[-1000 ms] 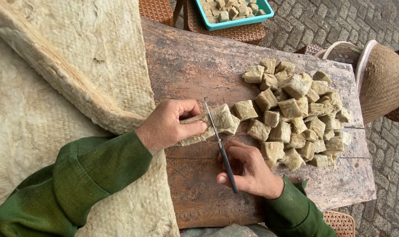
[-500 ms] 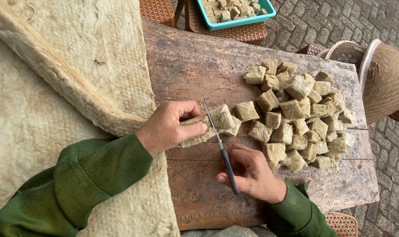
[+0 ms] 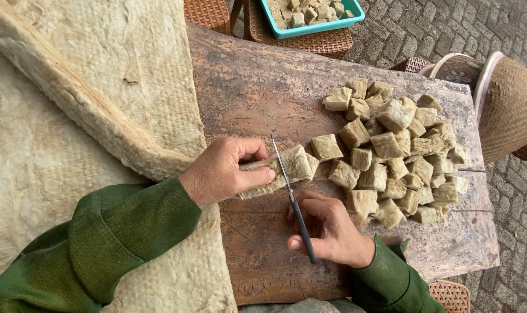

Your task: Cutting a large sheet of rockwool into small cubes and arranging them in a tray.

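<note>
Below, on the worn wooden board, a pale fibrous strip is pinned flat by the left hand, thumb and fingers closed around its end. A thin knife is gripped tightly in the right hand, its blade laid across the strip just beside the left fingertips. Cut cubes are heaped just to the right, touching the strip's end. A teal tray of cubes is seen beyond the board.
</note>
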